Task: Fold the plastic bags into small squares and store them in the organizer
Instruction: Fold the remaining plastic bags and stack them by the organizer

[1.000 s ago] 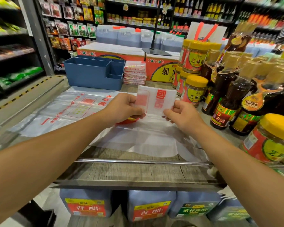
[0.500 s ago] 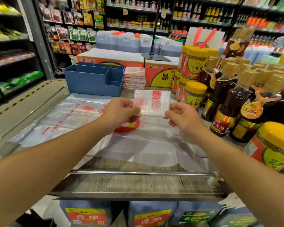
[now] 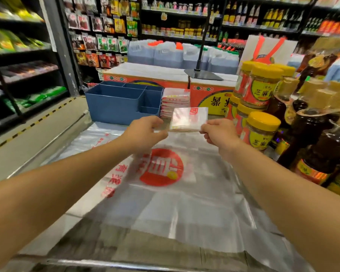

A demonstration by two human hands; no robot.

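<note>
A folded plastic bag (image 3: 188, 119), a small white square with red print, is held in the air above the counter. My right hand (image 3: 218, 134) pinches its near right corner. My left hand (image 3: 145, 132) has its fingers at the square's left edge. Just beyond it stands a stack of folded bags (image 3: 176, 101), right beside the blue organizer (image 3: 118, 107) with its several compartments. Flat unfolded plastic bags (image 3: 165, 193) with a red round logo lie spread on the counter under my arms.
Yellow-lidded jars (image 3: 261, 132) and dark sauce bottles (image 3: 318, 146) crowd the right side. Orange cartons (image 3: 145, 79) sit behind the organizer, with a black stand base (image 3: 202, 74) on top. A metal rail (image 3: 126, 265) runs along the counter's near edge.
Both hands have lifted the folded square away from me toward the stack of folded bags. The view has tilted up and closer to the counter.
</note>
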